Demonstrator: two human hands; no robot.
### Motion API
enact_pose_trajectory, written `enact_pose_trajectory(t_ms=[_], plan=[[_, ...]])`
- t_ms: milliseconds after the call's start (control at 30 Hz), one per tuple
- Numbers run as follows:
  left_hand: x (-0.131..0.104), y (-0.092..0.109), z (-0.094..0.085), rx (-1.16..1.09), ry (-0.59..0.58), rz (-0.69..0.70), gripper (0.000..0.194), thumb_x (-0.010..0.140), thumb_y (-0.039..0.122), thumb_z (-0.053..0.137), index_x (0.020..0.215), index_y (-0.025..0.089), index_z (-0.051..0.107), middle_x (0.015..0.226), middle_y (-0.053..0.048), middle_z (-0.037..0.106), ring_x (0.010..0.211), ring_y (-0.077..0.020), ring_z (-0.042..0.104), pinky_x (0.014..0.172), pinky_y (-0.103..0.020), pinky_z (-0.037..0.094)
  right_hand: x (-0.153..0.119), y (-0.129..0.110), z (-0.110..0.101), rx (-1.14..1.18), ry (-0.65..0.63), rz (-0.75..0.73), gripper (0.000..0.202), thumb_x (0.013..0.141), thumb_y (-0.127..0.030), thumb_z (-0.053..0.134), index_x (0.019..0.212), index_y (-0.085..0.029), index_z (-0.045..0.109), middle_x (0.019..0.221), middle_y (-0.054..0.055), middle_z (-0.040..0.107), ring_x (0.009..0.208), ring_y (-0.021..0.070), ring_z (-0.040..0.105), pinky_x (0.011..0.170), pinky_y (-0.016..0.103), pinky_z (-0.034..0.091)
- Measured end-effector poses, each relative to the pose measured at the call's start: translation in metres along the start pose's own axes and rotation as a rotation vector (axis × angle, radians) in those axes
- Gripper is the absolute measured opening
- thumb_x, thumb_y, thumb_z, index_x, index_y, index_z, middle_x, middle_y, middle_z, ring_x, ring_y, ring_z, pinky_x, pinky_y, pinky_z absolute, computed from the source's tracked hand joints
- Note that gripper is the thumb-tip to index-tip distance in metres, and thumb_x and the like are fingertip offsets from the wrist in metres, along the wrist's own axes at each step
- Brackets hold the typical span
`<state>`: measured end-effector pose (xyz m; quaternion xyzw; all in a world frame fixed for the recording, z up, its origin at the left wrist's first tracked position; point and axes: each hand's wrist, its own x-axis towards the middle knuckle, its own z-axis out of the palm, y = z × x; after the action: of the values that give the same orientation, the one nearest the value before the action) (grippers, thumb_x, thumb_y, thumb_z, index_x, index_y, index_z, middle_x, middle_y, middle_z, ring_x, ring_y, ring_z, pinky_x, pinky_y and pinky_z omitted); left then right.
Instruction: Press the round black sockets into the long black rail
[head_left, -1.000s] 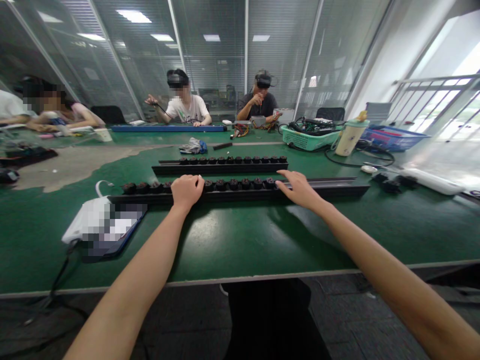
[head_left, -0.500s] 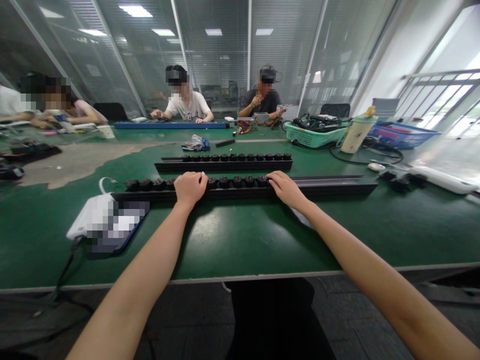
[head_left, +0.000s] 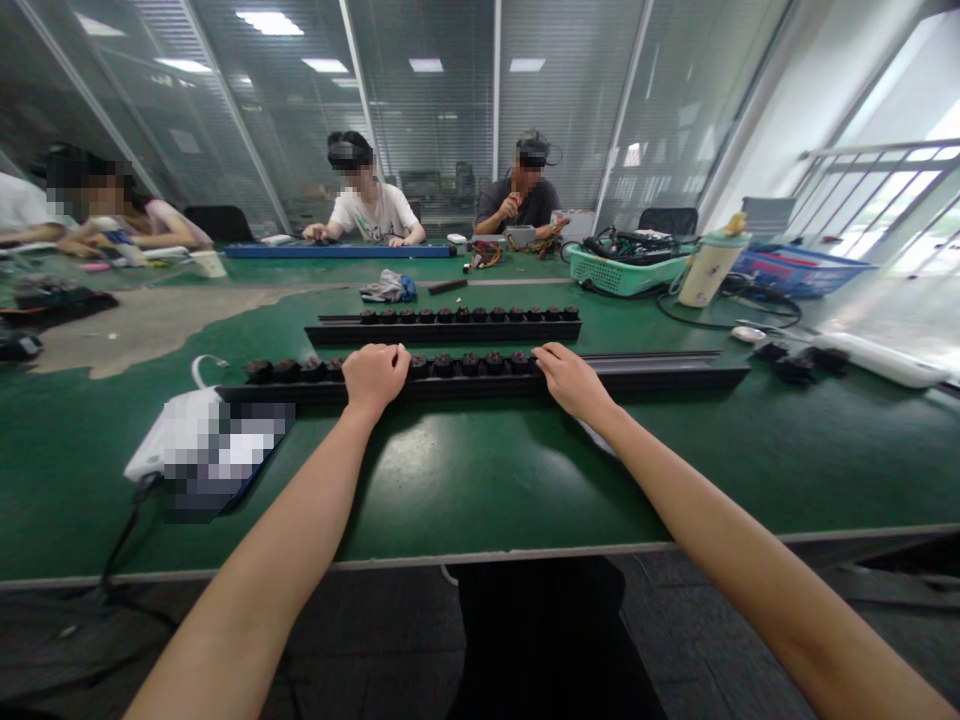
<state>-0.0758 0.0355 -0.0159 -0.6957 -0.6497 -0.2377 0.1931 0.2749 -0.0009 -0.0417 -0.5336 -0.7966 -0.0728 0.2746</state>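
Though long, nearer black rail [head_left: 469, 388] beneath both hands [head_left: 375, 378] [head_left: 571, 380]

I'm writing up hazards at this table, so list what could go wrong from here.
On the left, the near rail ends close to the white device and phone; if slid, it might knock them. The device's cable runs over the table edge; a snag could drag the device. The right hand is at that rail's rightmost black part; a fingertip might get pinched.
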Motion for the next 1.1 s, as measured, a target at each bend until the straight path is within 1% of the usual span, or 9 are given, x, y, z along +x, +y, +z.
enact_pose_trajectory(t_ms=[100, 300, 467, 633, 767, 833, 933, 1000, 1100], plan=[[0.0, 0.0, -0.001, 0.007, 0.003, 0.0, 0.053, 0.105, 0.04, 0.035, 0.083, 0.018, 0.077, 0.092, -0.017, 0.077, 0.091, -0.0323, 0.071, 0.069, -0.038, 0.037, 0.0, 0.0, 0.0, -0.004, 0.007, 0.005, 0.04, 0.11, -0.02, 0.039, 0.134, -0.019, 0.071, 0.135, 0.017, 0.068, 0.119, 0.0289, 0.066, 0.104, 0.039, 0.052], [0.0, 0.0, -0.001, 0.008, 0.007, 0.001, 0.052, 0.105, 0.04, 0.036, 0.081, 0.019, 0.076, 0.092, -0.016, 0.077, 0.089, -0.031, 0.07, 0.067, -0.037, 0.035, 0.001, -0.004, -0.002, -0.017, -0.021, 0.01, 0.041, 0.11, -0.017, 0.037, 0.132, -0.013, 0.07, 0.136, 0.021, 0.067, 0.119, 0.0303, 0.066, 0.105, 0.04, 0.052], [0.0, 0.0, 0.0, 0.01, 0.003, 0.004, 0.052, 0.105, 0.04, 0.035, 0.081, 0.019, 0.076, 0.092, -0.015, 0.077, 0.088, -0.0305, 0.069, 0.067, -0.037, 0.035, 0.001, -0.006, -0.003, -0.017, -0.022, 0.014, 0.042, 0.107, -0.014, 0.035, 0.13, -0.014, 0.07, 0.134, 0.02, 0.067, 0.116, 0.0306, 0.066, 0.104, 0.042, 0.052], [0.0, 0.001, 0.0, 0.006, 0.0, 0.0, 0.052, 0.105, 0.04, 0.035, 0.082, 0.019, 0.076, 0.093, -0.015, 0.077, 0.089, -0.0314, 0.069, 0.068, -0.038, 0.035, 0.0, -0.002, -0.003, -0.053, -0.01, 0.025, 0.044, 0.105, -0.011, 0.034, 0.129, -0.014, 0.071, 0.133, 0.021, 0.067, 0.117, 0.0314, 0.065, 0.104, 0.043, 0.053], [0.0, 0.001, -0.001, 0.008, -0.004, -0.001, 0.052, 0.105, 0.04, 0.035, 0.082, 0.019, 0.076, 0.094, -0.016, 0.078, 0.089, -0.0312, 0.069, 0.068, -0.038, 0.035, -0.001, 0.002, -0.003, -0.027, 0.001, 0.047, 0.042, 0.105, -0.015, 0.037, 0.129, -0.015, 0.072, 0.133, 0.02, 0.067, 0.114, 0.0315, 0.067, 0.101, 0.043, 0.055], [0.0, 0.001, -0.001, 0.012, -0.004, 0.0, 0.052, 0.105, 0.04, 0.035, 0.082, 0.019, 0.076, 0.094, -0.016, 0.078, 0.089, -0.0312, 0.069, 0.067, -0.038, 0.035, -0.001, 0.003, -0.002, 0.001, 0.022, 0.044, 0.042, 0.105, -0.017, 0.039, 0.13, -0.016, 0.072, 0.132, 0.02, 0.068, 0.115, 0.0316, 0.067, 0.102, 0.044, 0.055], [0.0, 0.002, -0.001, 0.017, -0.004, -0.004, 0.052, 0.105, 0.04, 0.034, 0.083, 0.019, 0.076, 0.094, -0.016, 0.078, 0.09, -0.0315, 0.069, 0.067, -0.037, 0.034, -0.003, 0.007, -0.002, 0.055, 0.086, 0.021, 0.044, 0.106, -0.019, 0.04, 0.137, -0.015, 0.07, 0.132, 0.021, 0.067, 0.12, 0.0329, 0.065, 0.108, 0.048, 0.054], [0.0, 0.002, -0.002, 0.019, -0.007, -0.006, 0.052, 0.105, 0.041, 0.034, 0.083, 0.019, 0.076, 0.094, -0.016, 0.078, 0.09, -0.0318, 0.069, 0.067, -0.038, 0.035, -0.005, 0.01, -0.003, 0.06, 0.133, 0.021, 0.043, 0.105, -0.024, 0.045, 0.139, -0.014, 0.068, 0.131, 0.022, 0.066, 0.121, 0.0344, 0.063, 0.11, 0.051, 0.053], [0.001, 0.002, -0.001, 0.019, -0.015, -0.006, 0.053, 0.105, 0.041, 0.033, 0.084, 0.019, 0.076, 0.094, -0.016, 0.077, 0.09, -0.0318, 0.069, 0.068, -0.038, 0.034, -0.007, 0.015, -0.006, 0.042, 0.163, 0.025, 0.036, 0.105, -0.029, 0.052, 0.131, -0.016, 0.073, 0.121, 0.02, 0.065, 0.117, 0.0349, 0.062, 0.107, 0.052, 0.054]])
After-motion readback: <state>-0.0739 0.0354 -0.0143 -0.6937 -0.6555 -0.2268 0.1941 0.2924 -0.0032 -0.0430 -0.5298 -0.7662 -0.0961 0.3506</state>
